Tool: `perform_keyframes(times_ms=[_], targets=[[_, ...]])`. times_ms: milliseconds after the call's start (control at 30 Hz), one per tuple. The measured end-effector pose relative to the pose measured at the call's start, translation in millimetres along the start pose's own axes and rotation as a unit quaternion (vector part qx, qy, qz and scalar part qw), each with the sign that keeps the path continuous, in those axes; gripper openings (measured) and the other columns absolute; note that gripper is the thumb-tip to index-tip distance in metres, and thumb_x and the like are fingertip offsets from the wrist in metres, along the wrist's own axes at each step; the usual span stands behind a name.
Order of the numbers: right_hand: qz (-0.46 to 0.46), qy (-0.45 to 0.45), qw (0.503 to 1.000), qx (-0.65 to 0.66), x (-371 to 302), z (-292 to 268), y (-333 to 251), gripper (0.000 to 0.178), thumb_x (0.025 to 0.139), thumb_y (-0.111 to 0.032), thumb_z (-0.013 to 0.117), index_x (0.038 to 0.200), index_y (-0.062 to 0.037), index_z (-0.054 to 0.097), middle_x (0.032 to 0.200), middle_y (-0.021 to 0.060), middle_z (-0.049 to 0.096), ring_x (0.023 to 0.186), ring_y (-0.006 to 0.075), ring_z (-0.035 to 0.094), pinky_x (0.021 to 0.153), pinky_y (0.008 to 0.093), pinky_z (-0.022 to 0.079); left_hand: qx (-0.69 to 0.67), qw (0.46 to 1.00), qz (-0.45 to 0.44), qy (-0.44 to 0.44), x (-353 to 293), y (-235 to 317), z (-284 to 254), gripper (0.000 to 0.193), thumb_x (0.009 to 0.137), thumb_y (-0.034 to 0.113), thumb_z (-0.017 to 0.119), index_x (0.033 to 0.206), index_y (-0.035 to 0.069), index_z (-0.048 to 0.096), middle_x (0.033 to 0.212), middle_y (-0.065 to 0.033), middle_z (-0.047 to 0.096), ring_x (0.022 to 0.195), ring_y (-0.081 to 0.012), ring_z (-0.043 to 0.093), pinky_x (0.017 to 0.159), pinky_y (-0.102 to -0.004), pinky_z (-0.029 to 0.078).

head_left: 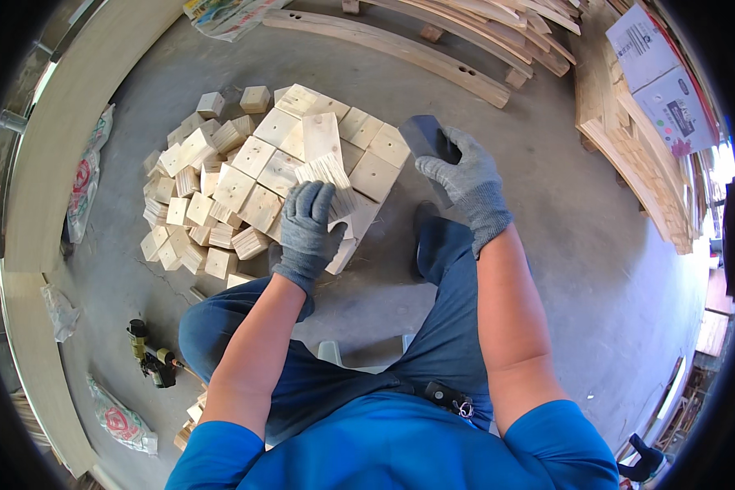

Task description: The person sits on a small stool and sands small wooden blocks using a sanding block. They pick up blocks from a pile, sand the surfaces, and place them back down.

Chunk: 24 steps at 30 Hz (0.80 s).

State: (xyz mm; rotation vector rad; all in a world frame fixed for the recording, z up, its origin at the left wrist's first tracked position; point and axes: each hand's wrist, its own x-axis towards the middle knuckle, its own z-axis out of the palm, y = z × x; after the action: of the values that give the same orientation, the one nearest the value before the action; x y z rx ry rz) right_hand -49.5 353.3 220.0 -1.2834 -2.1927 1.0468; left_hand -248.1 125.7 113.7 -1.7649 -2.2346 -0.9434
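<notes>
I wear grey knitted gloves on both hands. My left hand (306, 233) is closed, its fingers curled over the near end of a pale wooden block (328, 173) with a ridged, striped face. That block is tilted above a stack of square wooden blocks (279, 126) laid close together in rows, several with a small hole in the middle. To the right of the stack, my right hand (469, 180) grips a dark grey rectangular piece (427, 139), perhaps a sanding pad; its kind is unclear. It is held in the air, apart from the blocks.
A loose heap of wooden blocks (194, 208) lies left of the stack. A yellow-and-black power tool (149, 355) rests on the floor at lower left. Long timbers (400, 55) lie at the back, and cardboard boxes (665, 90) stand on stacked boards (629, 143) at right.
</notes>
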Motion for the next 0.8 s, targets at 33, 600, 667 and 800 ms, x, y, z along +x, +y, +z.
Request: perform_keyframes(times_ms=[33, 600, 667, 800], targets=[[0.001, -0.002, 1.000, -0.002, 0, 0, 0, 0.081, 0.082, -0.040, 0.092, 0.147, 0.0000, 0.064, 0.142, 0.0232, 0.070, 0.132, 0.0343, 0.068, 0.114, 0.0408, 0.052, 0.004, 1.000, 0.002, -0.012, -3, 2, -3, 0.083, 0.066, 0.011, 0.092, 0.142, 0.009, 0.058, 0.138, -0.0175, 0.059, 0.132, -0.0431, 0.056, 0.117, -0.0567, 0.045], [-0.119, 0.000, 0.984, -0.132, -17, 23, -13, 0.076, 0.082, -0.035, 0.091, 0.145, -0.0029, 0.064, 0.144, 0.0226, 0.066, 0.135, 0.0409, 0.062, 0.117, 0.0468, 0.047, -0.100, 0.952, -0.271, -0.098, -3, -24, -10, 0.139, 0.060, 0.036, 0.107, 0.166, -0.003, 0.027, 0.165, -0.0265, 0.038, 0.154, -0.0423, 0.039, 0.130, -0.0448, 0.035], [-0.165, -0.021, 0.974, -0.154, -24, 37, -19, 0.075, 0.082, -0.034, 0.090, 0.147, -0.0070, 0.064, 0.145, 0.0216, 0.065, 0.133, 0.0416, 0.061, 0.117, 0.0492, 0.047, -0.141, 0.940, -0.289, -0.114, -9, -35, 5, 0.147, 0.055, 0.036, 0.109, 0.167, -0.005, 0.024, 0.165, -0.0260, 0.039, 0.154, -0.0407, 0.040, 0.130, -0.0426, 0.035], [-0.254, -0.087, 0.945, -0.184, -43, 75, -32, 0.081, 0.081, -0.037, 0.089, 0.151, -0.0115, 0.059, 0.146, 0.0186, 0.061, 0.130, 0.0427, 0.058, 0.112, 0.0537, 0.045, -0.277, 0.923, -0.258, -0.068, -19, -52, 36, 0.141, 0.057, 0.032, 0.108, 0.166, -0.003, 0.027, 0.159, -0.0242, 0.049, 0.149, -0.0377, 0.048, 0.127, -0.0421, 0.039]])
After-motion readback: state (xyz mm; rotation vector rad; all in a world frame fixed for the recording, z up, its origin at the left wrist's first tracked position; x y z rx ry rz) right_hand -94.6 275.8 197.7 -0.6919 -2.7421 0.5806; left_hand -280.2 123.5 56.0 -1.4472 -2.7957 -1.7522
